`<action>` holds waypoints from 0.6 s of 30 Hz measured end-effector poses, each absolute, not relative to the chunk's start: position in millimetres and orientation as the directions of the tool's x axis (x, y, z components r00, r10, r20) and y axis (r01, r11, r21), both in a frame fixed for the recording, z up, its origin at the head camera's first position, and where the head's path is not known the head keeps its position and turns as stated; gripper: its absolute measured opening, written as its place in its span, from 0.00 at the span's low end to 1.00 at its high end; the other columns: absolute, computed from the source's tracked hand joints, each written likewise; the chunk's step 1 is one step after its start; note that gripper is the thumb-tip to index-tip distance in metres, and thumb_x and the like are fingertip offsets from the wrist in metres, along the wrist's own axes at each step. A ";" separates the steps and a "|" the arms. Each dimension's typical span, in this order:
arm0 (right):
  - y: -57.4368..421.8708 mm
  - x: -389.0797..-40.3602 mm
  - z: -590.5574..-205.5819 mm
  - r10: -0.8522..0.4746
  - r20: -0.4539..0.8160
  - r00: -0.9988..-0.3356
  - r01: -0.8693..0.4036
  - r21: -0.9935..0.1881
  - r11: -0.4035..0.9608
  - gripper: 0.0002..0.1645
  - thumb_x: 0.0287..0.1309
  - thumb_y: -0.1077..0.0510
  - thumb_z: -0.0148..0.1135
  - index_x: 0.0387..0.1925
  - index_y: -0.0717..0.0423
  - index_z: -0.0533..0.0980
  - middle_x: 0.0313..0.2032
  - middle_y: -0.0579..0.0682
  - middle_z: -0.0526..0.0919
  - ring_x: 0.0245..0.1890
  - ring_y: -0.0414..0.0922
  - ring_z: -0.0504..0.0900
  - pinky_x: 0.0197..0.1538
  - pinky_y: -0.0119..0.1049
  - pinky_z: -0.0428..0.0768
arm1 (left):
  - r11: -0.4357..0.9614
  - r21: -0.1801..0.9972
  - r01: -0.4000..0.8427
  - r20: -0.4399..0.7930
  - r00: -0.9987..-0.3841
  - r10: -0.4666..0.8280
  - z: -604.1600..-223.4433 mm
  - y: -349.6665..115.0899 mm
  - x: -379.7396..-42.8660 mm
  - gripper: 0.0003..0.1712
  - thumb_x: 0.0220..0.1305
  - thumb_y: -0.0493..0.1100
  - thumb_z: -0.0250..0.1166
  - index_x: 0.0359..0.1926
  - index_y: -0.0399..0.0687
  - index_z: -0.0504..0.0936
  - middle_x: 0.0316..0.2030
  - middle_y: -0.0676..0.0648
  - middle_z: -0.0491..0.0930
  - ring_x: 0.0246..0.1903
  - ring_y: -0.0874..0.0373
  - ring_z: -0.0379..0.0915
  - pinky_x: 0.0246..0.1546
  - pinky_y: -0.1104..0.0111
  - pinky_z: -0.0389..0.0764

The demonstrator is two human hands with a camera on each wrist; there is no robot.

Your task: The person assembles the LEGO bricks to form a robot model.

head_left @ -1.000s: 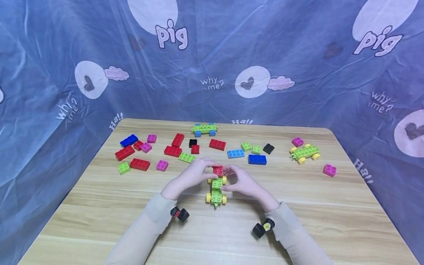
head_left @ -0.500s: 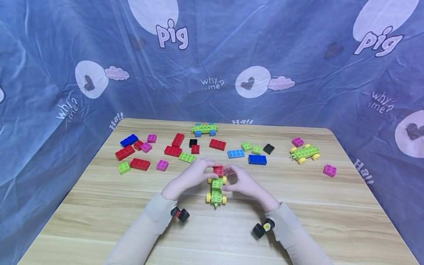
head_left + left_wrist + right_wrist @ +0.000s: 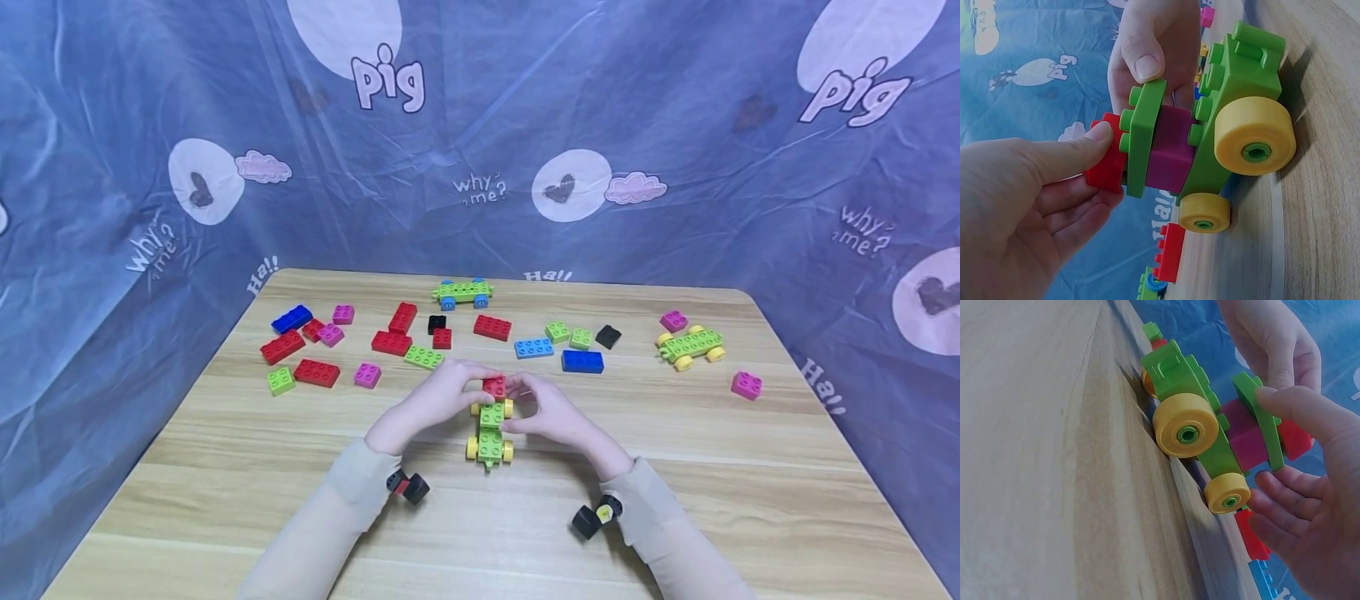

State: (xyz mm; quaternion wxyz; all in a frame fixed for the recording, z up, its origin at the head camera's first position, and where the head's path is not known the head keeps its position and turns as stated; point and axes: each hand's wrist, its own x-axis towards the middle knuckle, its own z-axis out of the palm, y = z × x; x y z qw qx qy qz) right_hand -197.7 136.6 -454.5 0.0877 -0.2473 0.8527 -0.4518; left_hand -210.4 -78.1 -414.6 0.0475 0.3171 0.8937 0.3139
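A lime-green wheeled base [image 3: 490, 450] with yellow wheels [image 3: 1257, 134] stands on the table between both hands. On it sits a magenta brick [image 3: 1172, 150], topped by a green plate [image 3: 1145, 140] that juts past it. At the top of the stack, my left hand [image 3: 437, 398] pinches a red brick [image 3: 1107, 167] between thumb and fingers, the brick sitting against the plate's studs. My right hand [image 3: 553, 412] holds the green plate by its edges, thumb on the near end and fingertips at the far end in the right wrist view.
Loose red, blue, magenta, green and black bricks lie across the back, including a red brick [image 3: 317, 372] and a blue brick [image 3: 582, 361]. A blue-wheeled base [image 3: 463, 292] stands at the back edge, a yellow-wheeled one [image 3: 692, 347] at right. A printed blue cloth [image 3: 480, 125] hangs behind.
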 end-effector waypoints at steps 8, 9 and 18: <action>136.8 -197.5 -454.3 -0.506 0.080 -0.859 -0.352 -0.810 0.469 0.37 0.45 0.51 0.75 0.55 0.62 0.71 0.49 0.54 0.80 0.52 0.53 0.77 0.60 0.53 0.72 | 0.609 0.558 0.563 0.126 -0.783 0.609 -414.6 -77.7 -209.6 0.23 0.61 0.44 0.66 0.57 0.43 0.79 0.54 0.45 0.80 0.56 0.51 0.76 0.59 0.59 0.75; 137.0 -197.3 -454.3 -0.506 0.081 -0.859 -0.353 -0.810 0.469 0.37 0.45 0.51 0.75 0.55 0.62 0.71 0.49 0.54 0.80 0.52 0.53 0.77 0.60 0.53 0.73 | 0.608 0.556 0.566 0.127 -0.781 0.611 -414.7 -77.5 -209.7 0.23 0.61 0.44 0.66 0.57 0.43 0.79 0.54 0.45 0.80 0.56 0.50 0.77 0.59 0.59 0.75; 136.7 -197.1 -455.8 -0.501 0.077 -0.862 -0.347 -0.810 0.473 0.37 0.45 0.51 0.75 0.55 0.62 0.71 0.49 0.54 0.80 0.52 0.52 0.77 0.60 0.53 0.73 | 0.596 0.570 0.566 0.127 -0.777 0.616 -416.9 -78.2 -211.7 0.23 0.62 0.44 0.66 0.57 0.41 0.79 0.55 0.44 0.80 0.56 0.49 0.76 0.59 0.59 0.74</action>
